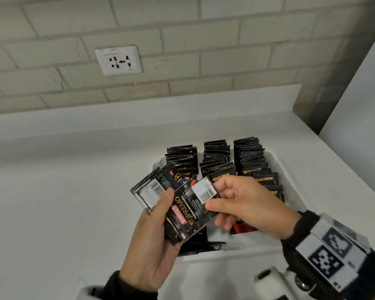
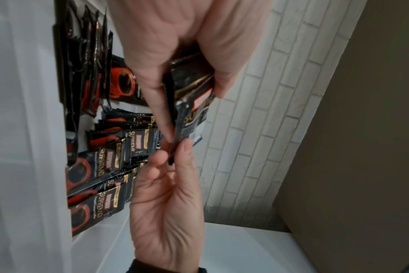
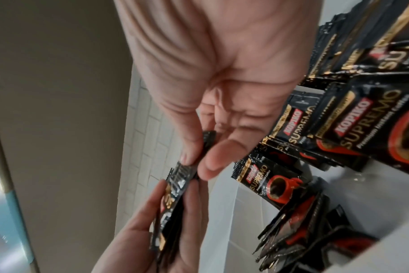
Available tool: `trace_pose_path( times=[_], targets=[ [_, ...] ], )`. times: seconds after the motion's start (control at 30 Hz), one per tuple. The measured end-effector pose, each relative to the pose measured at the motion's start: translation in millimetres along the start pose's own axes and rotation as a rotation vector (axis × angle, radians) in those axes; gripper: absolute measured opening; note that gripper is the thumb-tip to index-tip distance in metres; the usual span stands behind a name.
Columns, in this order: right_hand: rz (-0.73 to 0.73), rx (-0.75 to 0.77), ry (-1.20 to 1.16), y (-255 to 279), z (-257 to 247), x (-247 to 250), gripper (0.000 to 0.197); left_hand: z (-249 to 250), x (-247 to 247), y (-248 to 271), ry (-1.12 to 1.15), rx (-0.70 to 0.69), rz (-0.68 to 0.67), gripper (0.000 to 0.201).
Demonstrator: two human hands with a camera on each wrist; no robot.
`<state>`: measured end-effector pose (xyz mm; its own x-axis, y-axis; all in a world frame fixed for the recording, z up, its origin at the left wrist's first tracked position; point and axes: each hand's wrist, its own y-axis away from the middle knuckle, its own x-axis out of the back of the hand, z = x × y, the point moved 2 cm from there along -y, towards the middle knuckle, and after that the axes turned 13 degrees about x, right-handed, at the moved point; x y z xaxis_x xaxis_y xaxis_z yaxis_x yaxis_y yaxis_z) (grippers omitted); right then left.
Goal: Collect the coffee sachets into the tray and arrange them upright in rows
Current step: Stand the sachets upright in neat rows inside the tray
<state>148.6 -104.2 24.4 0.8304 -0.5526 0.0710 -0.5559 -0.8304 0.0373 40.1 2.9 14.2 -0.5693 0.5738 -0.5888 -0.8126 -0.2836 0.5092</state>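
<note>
**Sachets fanned in one hand, one being drawn off**

Sachets (image 1: 188, 211) of black foil coffee, a small stack of them, sat fanned in the left hand (image 1: 152, 252), thumb pressed across the printed faces and fingers curled behind. The right hand (image 1: 247, 208) pinched the end of the topmost sachet (image 1: 206, 191) between thumb and forefinger at its barcode panel, the other fingers loosely curled beneath. The right wrist view showed that pinch closing on the thin crimped end.

Judged from their look, these packets were light, flat and slightly pliable, with glossy film that would slide easily against its neighbours; a loose fan could spill. The serrated end seals looked the stiffest part and the safest place to take hold, since squeezing the filled middle would only bow the packet. Standing one upright would probably need neighbours on both sides to lean on.

Below the hands lay the tray (image 1: 288, 167), white and shallow, with three rows of upright sachets (image 1: 217, 156) running toward twelve o'clock. The row at nine o'clock was shorter, and a few loose sachets (image 1: 245, 228) lay flat or tipped at the tray's six o'clock end, partly hidden by the hands.

The tray rested on a white surface (image 1: 63, 191). Beyond it, at eleven o'clock, a wall socket (image 1: 118, 60) sat in a pale brick-pattern wall.
</note>
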Motion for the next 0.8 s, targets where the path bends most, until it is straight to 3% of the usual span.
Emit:
trace_pose_path(
  times=[0.23, 0.33, 0.43, 0.53, 0.6, 0.7, 0.8],
  targets=[
    [0.118, -0.052, -0.215, 12, 11, 8, 0.011, -4, -2, 1, 0.018, -0.036, 0.058, 0.038],
    [0.303, 0.048, -0.289, 17, 9, 23, 0.016, -2, -2, 2, 0.041, -0.04, 0.053, 0.042],
    [0.438, 0.289, -0.328, 26, 0, 39, 0.031, -1, 2, 3, 0.007, -0.009, 0.037, 0.043],
    [0.376, 0.65, -0.141, 34, -8, 40, 0.02, -2, 2, 2, -0.108, 0.056, -0.004, 0.04],
    [0.268, 0.819, 0.123, 40, -10, 35, 0.017, -4, -1, 2, -0.189, 0.103, -0.044, 0.037],
    [0.041, 0.895, 0.519, 46, -8, 27, 0.026, -3, -6, 3, -0.268, 0.156, -0.074, 0.035],
    [-0.033, 0.868, 0.656, 50, -2, 29, 0.024, 1, -6, 3, -0.297, 0.174, -0.061, 0.04]
  ],
)
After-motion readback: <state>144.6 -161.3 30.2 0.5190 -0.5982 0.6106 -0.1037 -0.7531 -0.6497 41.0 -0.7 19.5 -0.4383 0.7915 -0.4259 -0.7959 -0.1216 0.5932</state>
